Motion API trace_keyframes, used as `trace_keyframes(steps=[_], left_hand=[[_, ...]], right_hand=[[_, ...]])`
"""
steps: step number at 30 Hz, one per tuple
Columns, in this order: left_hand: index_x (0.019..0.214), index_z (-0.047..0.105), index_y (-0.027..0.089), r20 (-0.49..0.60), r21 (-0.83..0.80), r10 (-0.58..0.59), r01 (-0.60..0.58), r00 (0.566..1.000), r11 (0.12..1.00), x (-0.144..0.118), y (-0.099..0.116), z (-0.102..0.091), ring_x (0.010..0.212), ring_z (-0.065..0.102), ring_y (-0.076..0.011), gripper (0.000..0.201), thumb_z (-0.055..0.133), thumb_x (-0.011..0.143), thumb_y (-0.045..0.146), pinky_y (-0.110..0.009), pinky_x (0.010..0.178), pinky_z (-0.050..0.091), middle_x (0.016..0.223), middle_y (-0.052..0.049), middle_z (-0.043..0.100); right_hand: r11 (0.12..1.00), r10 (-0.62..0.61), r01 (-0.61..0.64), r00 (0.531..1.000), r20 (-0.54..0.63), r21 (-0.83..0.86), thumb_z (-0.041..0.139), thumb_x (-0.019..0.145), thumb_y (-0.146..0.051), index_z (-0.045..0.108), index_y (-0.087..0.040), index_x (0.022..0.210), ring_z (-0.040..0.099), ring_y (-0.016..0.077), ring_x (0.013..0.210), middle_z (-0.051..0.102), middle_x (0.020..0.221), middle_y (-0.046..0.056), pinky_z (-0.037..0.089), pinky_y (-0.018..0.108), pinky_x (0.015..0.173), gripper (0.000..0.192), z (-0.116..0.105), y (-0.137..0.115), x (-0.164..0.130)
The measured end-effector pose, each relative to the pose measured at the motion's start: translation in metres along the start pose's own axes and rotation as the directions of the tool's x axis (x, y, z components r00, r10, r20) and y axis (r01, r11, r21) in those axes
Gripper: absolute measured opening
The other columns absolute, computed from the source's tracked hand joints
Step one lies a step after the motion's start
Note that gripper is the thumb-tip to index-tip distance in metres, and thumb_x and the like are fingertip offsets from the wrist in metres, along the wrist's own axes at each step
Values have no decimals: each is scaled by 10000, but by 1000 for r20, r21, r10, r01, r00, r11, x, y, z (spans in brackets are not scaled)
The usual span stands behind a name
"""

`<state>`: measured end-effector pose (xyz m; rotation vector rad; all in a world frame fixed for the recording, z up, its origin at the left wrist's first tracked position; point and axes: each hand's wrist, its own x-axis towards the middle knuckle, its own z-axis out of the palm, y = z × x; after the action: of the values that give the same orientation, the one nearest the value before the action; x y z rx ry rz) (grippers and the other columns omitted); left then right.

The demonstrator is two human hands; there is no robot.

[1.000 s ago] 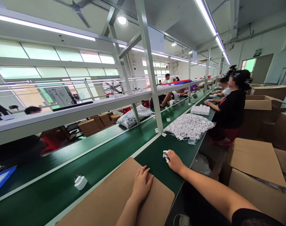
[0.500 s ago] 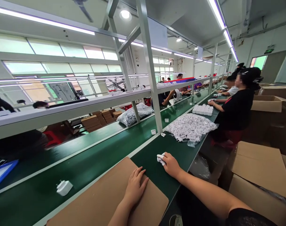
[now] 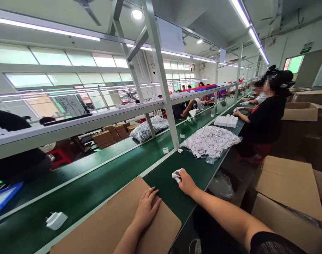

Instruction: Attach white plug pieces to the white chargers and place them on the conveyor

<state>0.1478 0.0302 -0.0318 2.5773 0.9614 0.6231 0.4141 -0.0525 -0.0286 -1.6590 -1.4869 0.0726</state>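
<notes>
My left hand (image 3: 145, 209) rests flat, fingers apart, on a brown cardboard sheet (image 3: 115, 225) at the near edge of the green bench (image 3: 198, 165). Further out on the green surface, my right hand (image 3: 185, 182) is closed around a small white plastic part (image 3: 176, 175). A white plug-like piece (image 3: 55, 220) lies on the green conveyor belt (image 3: 92, 190) to the left of the sheet. A clear bag heaped with small white parts (image 3: 210, 141) lies beyond my right hand.
A person in black (image 3: 264, 120) sits further along the bench with rows of white boxes (image 3: 226, 121) in front. Open cardboard cartons (image 3: 288, 187) stand to my right. A steel post (image 3: 161, 77) and an overhead shelf (image 3: 78, 125) cross the belt. Other workers sit across it.
The white plug-like piece has travelled left along the belt. My right hand with the white part has drawn slightly back toward me, and the view has shifted a little.
</notes>
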Motion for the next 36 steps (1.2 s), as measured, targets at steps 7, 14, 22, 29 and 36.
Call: trace_keyframes(steps=[7,14,22,29,36], left_hand=[[1378,663,257,35,-7,-15,15,999,1000,0,3,-4,1463,461,-333,482,467,1017,508,-577,1237,396,1543,-85,554],[1379,665,266,26,-7,-12,12,1000,1000,1,2,-4,1467,458,-331,473,479,1013,501,-573,1241,391,1534,-82,563],[1445,603,266,-44,-19,-69,68,997,997,1,-4,4,1518,412,-340,530,539,980,513,-590,1254,375,1581,-93,523],[1426,612,296,-39,-49,-118,116,992,992,-3,-9,7,1486,461,-336,519,561,968,536,-578,1249,385,1569,-71,539],[1391,590,196,-156,-164,-270,245,950,956,61,-27,-15,1259,627,-296,542,673,908,428,-472,1128,502,1375,-136,653]], right_hand=[[1000,13,-13,1000,6,14,560,892,-65,663,-187,986,623,177,899,588,1096,71,536,310,868,185,-2,1,-3],[999,-10,8,999,39,43,579,918,-75,702,-189,1091,639,177,937,589,1089,70,545,313,924,240,-2,0,-2],[991,-33,28,999,37,132,586,902,-66,714,-196,1077,644,184,925,596,1077,73,565,328,893,252,0,-3,-2],[978,-44,23,994,96,209,581,915,-89,717,-216,1101,650,187,945,595,1078,68,571,331,897,263,-1,-7,-1],[975,-79,42,983,165,217,533,935,-107,693,-233,1195,648,216,992,587,1121,92,571,382,956,330,3,2,6]])
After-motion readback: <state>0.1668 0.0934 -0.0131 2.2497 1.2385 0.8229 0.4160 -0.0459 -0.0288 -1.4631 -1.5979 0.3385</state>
